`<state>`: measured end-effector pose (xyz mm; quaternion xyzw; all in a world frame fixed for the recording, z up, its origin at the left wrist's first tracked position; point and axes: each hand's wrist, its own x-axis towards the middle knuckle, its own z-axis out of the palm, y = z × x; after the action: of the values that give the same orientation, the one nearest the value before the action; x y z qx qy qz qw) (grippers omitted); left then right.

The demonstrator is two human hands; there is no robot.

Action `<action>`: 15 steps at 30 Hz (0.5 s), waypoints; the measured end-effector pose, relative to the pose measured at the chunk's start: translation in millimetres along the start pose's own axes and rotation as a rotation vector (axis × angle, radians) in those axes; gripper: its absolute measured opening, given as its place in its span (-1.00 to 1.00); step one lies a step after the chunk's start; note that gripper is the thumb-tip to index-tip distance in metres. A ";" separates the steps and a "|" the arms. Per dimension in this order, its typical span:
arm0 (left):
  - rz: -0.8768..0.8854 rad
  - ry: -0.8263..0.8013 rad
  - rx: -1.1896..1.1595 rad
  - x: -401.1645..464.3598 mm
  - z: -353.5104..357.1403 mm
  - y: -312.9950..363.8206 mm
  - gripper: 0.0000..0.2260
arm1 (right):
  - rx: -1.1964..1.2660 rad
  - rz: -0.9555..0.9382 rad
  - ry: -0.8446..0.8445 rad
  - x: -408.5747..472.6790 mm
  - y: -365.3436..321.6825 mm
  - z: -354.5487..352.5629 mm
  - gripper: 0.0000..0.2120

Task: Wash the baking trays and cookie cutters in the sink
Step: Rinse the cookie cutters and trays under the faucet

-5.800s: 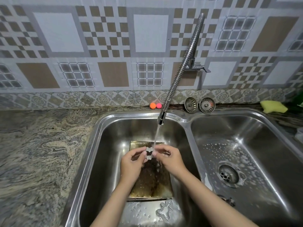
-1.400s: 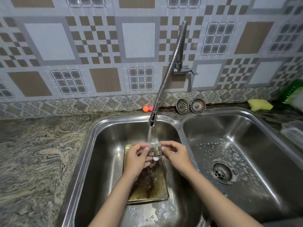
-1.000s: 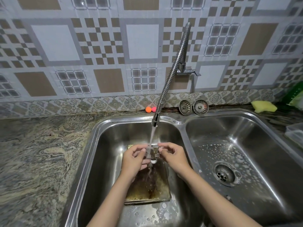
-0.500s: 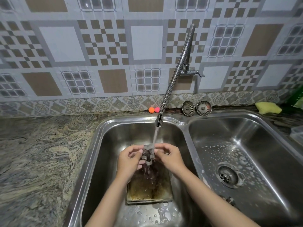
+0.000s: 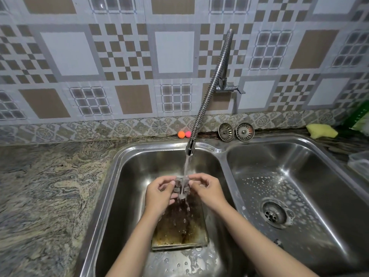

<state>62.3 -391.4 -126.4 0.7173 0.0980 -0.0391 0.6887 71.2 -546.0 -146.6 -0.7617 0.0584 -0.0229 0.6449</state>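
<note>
A small metal cookie cutter point(image 5: 182, 186) is held under the running water of the flexible tap point(image 5: 209, 90), above the left sink basin point(image 5: 127, 176). My left hand point(image 5: 159, 191) pinches its left side and my right hand point(image 5: 207, 189) pinches its right side. Below my hands a stained, brown baking tray point(image 5: 179, 230) lies flat on the basin floor, with water dripping onto it.
The right basin point(image 5: 299, 176) has soap foam around its drain point(image 5: 273, 213). Two strainers point(image 5: 235, 131), two small balls point(image 5: 184, 134) and a yellow sponge point(image 5: 321, 130) sit along the back ledge. A clear container point(image 5: 359, 162) stands at the right. Granite counter point(image 5: 50, 186) lies to the left.
Both hands have kept the cutter under the stream, turning it slightly. The view has shifted a little; the gingerbread-shaped cutter seen at the basin's front 5.8 s ago is out of view.
</note>
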 end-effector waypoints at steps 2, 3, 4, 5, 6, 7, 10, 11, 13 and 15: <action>-0.003 -0.011 -0.009 1.8 4.1 -0.7 -0.88 | 0.006 0.005 0.013 0.8 0.8 -2.9 -0.85; -0.004 -0.015 -0.009 2.5 5.8 -1.1 -0.88 | 0.009 0.008 0.020 0.7 0.9 -4.4 -0.85; -0.003 -0.017 -0.008 3.2 7.0 -1.5 -0.88 | 0.013 0.007 0.024 0.6 1.0 -5.7 -0.85; 0.000 -0.019 -0.010 3.9 7.6 -2.0 -0.88 | 0.013 0.003 0.025 0.5 1.0 -6.8 -0.85; 0.001 -0.021 -0.011 4.5 7.6 -2.3 -0.88 | 0.009 -0.004 0.023 0.2 1.2 -7.4 -0.85; 0.001 -0.022 -0.015 4.8 7.1 -2.4 -0.88 | 0.006 -0.009 0.015 -0.1 1.2 -7.6 -0.85; -0.004 -0.005 -0.016 3.4 2.0 -1.9 -0.87 | 0.011 -0.011 -0.020 -0.8 -0.6 -3.6 -0.85; -0.003 0.006 -0.008 3.5 -0.7 -2.7 -0.87 | 0.008 -0.011 -0.029 -0.7 -1.4 -0.9 -0.85; 0.000 0.021 0.002 3.9 -7.0 -4.5 -0.87 | -0.001 -0.018 -0.043 -0.7 -3.2 5.3 -0.82; 0.007 0.036 0.009 4.5 -14.0 -6.4 -0.86 | -0.008 -0.017 -0.052 0.2 -4.9 12.3 -0.82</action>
<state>64.4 -376.9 -132.9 0.7214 0.1075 -0.0242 0.6837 73.0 -533.1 -143.9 -0.7650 0.0351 -0.0085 0.6430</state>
